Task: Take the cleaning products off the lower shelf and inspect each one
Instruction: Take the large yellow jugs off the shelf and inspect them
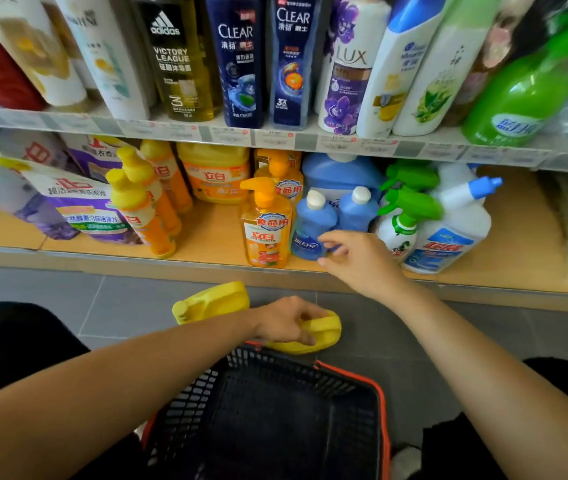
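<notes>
Your left hand [287,323] holds the yellow jug [213,301]; your released right hand [357,259] hovers just beside the blue bottle [312,220], to grasp next.

Bright, even light from above, no hard shadows. The back of the lower shelf [206,233] sits darker under the shelf above. Soft glare on the green spray bottle [518,95] and the glossy shampoo bottles [234,64]. Strong wide-angle distortion: shelf edges bow, bottles at both sides lean outward. Left edge smeared, purple refill pouches [78,199] blurred. Right edge soft too. Price tags [275,136] unreadable. Centre sharp: orange pump bottle [265,230] label legible. Yellow jug [213,301] oversaturated, little surface detail. Basket [275,410] interior dark, detail lost. Right hand [355,258] fingertips slightly blurred.
</notes>
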Demonstrator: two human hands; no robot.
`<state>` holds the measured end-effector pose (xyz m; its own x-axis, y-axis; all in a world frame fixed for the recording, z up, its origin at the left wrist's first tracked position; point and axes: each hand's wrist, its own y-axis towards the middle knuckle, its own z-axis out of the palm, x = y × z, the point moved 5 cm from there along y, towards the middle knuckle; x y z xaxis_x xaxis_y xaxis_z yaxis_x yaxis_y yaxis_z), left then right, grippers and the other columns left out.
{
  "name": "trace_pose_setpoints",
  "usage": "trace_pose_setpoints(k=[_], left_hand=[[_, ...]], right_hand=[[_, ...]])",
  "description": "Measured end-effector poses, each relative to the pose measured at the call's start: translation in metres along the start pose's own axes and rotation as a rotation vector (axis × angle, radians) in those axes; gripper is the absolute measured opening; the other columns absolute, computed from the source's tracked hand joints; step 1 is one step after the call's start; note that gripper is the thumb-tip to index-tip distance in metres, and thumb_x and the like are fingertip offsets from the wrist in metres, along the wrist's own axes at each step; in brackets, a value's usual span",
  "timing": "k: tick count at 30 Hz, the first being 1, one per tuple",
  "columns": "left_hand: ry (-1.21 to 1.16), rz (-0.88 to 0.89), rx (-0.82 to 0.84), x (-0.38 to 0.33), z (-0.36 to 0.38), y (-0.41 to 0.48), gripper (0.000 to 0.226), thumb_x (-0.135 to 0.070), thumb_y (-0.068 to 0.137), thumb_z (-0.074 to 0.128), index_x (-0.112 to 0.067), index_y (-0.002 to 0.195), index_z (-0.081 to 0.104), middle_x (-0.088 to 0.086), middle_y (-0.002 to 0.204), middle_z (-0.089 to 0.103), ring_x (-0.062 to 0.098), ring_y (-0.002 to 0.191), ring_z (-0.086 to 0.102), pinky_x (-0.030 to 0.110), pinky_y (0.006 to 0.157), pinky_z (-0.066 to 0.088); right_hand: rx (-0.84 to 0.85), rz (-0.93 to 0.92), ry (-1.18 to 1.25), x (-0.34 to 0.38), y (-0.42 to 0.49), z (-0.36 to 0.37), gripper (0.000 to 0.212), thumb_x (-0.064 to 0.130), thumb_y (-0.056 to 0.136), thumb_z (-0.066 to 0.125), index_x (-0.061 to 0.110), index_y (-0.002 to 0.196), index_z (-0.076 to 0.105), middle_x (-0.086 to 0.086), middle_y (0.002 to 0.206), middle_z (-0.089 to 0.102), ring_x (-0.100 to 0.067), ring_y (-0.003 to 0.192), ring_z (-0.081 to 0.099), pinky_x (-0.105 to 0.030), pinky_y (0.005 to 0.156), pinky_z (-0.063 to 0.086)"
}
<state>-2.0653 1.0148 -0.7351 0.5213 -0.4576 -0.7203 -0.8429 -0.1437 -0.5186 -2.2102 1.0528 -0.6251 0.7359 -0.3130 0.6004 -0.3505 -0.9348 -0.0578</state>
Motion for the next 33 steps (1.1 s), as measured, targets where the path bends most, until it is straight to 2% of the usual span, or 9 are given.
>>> trace_pose_setpoints(k=[5,8,12,15,19,21,25,27,33], left_hand=[[-0.103,-0.05,0.102,0.009,-0.02,-0.022,0.049,-0.023,0.094,0.071,-0.02,0.141,0.059,-0.006,0.148,0.054,0.01,0.134,0.048,0.027,0.113,0.037],[-0.217,-0.041,0.076,0.011,-0.054,-0.042,0.027,-0.008,0.092,0.066,-0.009,0.119,0.073,0.002,0.119,0.073,0.014,0.112,0.066,0.028,0.098,0.051],[-0.467,-0.034,-0.247,0.013,-0.13,-0.072,0.023,-0.013,0.076,0.051,-0.006,0.081,0.073,0.012,0.083,0.077,0.021,0.073,0.074,0.022,0.059,0.053],[-0.536,0.0,-0.566,0.03,-0.175,-0.085,0.02,-0.011,0.08,0.053,-0.009,0.071,0.07,0.012,0.076,0.076,0.021,0.062,0.07,0.022,0.051,0.047],[-0.607,-0.078,-0.904,0.069,-0.201,-0.076,0.008,-0.01,0.09,0.064,-0.013,0.089,0.071,0.007,0.087,0.076,0.017,0.073,0.069,0.03,0.063,0.054],[-0.615,-0.106,-0.996,0.087,-0.209,-0.067,0.016,-0.011,0.09,0.068,-0.014,0.105,0.068,0.006,0.098,0.073,0.019,0.089,0.068,0.036,0.078,0.057],[-0.434,-0.084,-1.085,0.099,-0.223,-0.055,0.05,-0.015,0.091,0.069,-0.027,0.138,0.054,0.0,0.129,0.065,0.017,0.114,0.061,0.031,0.095,0.052],[-0.232,-0.08,-1.096,0.094,-0.23,-0.047,0.063,-0.017,0.092,0.067,-0.037,0.146,0.044,0.001,0.142,0.056,0.02,0.121,0.059,0.038,0.098,0.053],[0.385,-0.219,-0.988,0.076,-0.247,-0.009,0.099,-0.041,0.09,0.068,-0.048,0.155,-0.007,0.011,0.144,0.043,0.036,0.124,0.054,0.039,0.07,0.047]], right_hand=[[-0.062,-0.186,0.06,0.047,0.028,0.006,0.069,0.032,0.085,0.078,0.023,0.147,0.049,0.0,0.145,0.054,-0.02,0.131,0.052,-0.044,0.107,0.046],[-0.088,-0.25,0.097,0.069,0.049,0.013,0.081,0.031,0.086,0.077,0.026,0.155,0.035,0.002,0.157,0.039,-0.02,0.143,0.039,-0.045,0.115,0.039],[-0.096,-0.243,0.129,0.084,0.072,0.025,0.077,0.032,0.089,0.074,0.027,0.155,0.036,0.002,0.157,0.041,-0.019,0.143,0.039,-0.043,0.115,0.038],[-0.105,-0.225,0.143,0.088,0.08,0.029,0.067,0.026,0.089,0.075,0.025,0.15,0.045,0.0,0.15,0.05,-0.02,0.137,0.046,-0.043,0.112,0.041],[-0.164,-0.194,0.139,0.089,0.084,0.02,0.054,0.023,0.084,0.079,0.029,0.135,0.061,0.008,0.11,0.068,-0.014,0.101,0.065,-0.046,0.095,0.054],[-0.208,-0.184,0.1,0.09,0.083,0.017,0.05,0.025,0.084,0.08,0.028,0.131,0.064,0.016,0.089,0.062,-0.011,0.086,0.064,-0.044,0.088,0.055],[-0.273,-0.171,0.066,0.092,0.08,0.018,0.047,0.028,0.083,0.081,0.026,0.128,0.066,0.009,0.093,0.063,-0.024,0.096,0.067,-0.05,0.089,0.055],[-0.306,-0.144,0.058,0.092,0.08,0.019,0.047,0.03,0.084,0.08,0.026,0.129,0.066,0.002,0.098,0.07,-0.027,0.098,0.067,-0.052,0.089,0.055],[-0.345,-0.1,0.069,0.092,0.082,0.022,0.049,0.032,0.086,0.079,0.025,0.131,0.064,-0.004,0.11,0.073,-0.027,0.102,0.067,-0.051,0.09,0.056]])
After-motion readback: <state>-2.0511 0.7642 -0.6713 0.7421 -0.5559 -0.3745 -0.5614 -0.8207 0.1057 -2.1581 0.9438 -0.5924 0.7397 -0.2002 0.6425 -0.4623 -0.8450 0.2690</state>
